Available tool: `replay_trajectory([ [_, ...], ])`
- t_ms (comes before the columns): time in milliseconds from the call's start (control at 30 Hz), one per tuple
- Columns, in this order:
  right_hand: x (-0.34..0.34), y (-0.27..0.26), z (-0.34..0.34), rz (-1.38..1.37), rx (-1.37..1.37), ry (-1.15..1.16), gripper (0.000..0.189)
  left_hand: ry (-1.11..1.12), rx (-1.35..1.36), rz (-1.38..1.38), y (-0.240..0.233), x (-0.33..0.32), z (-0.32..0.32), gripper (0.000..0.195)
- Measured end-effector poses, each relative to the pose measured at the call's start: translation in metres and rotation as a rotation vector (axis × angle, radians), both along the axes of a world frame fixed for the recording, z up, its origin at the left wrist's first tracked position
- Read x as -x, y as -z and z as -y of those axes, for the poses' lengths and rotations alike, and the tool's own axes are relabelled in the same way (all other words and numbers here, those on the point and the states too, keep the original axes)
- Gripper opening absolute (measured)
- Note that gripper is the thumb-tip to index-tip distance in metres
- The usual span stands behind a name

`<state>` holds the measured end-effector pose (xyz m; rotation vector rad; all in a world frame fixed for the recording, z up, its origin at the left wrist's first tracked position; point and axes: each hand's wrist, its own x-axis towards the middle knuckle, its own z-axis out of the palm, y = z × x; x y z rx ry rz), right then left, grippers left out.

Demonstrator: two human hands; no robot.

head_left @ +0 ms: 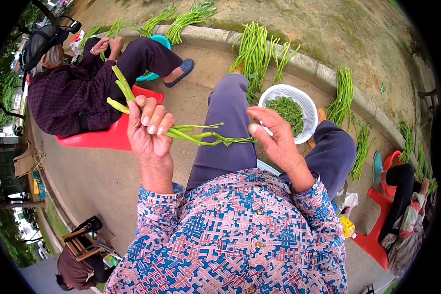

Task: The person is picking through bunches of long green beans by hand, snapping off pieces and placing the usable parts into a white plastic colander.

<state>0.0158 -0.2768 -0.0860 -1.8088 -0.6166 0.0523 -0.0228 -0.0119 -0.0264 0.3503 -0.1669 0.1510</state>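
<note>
My left hand (152, 126) is closed around a few green leafy-vegetable stems (198, 136), raised in front of my left thigh. The thick ends stick out at the upper left, and the thin tips reach right across the thigh. Close to those tips is my right hand (273, 137), thumb and fingers apart, with nothing seen in it. Beyond it, between my knees, a white plastic colander (310, 106) holds green leaves (286, 112). A large bunch of long green stems (253, 51) lies past my left knee, partly on the curb.
A stone curb (297, 60) curves across the far side, with more stem bunches (341, 92) along it. At left, a person (73, 88) on a red plastic chair (114, 134) handles stems beside a teal basin (161, 41). Another person sits at far right near a yellow-labelled bottle (347, 227).
</note>
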Motion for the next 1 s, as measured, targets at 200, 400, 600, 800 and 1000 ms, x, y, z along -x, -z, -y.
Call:
replay_trajectory([
  [200,0.016,-0.041,-0.03,0.13,0.059,-0.203,0.048,0.072,-0.1,-0.078,0.002,-0.003,0.052,0.023],
  [400,0.031,-0.025,-0.024,-0.187,0.096,-0.188,0.023,-0.005,-0.441,-0.266,0.016,0.001,0.096,0.018],
  [600,0.044,-0.007,-0.008,-0.44,-0.093,-0.171,0.02,0.025,-0.578,-0.31,0.018,0.006,0.106,0.035],
  [800,0.048,-0.007,-0.004,-0.501,-0.155,-0.179,0.023,0.012,-0.452,-0.342,0.015,0.004,0.103,0.038],
  [1000,0.038,0.004,0.008,-0.323,-0.118,-0.202,0.026,0.097,-0.446,-0.34,0.019,0.007,0.105,0.029],
])
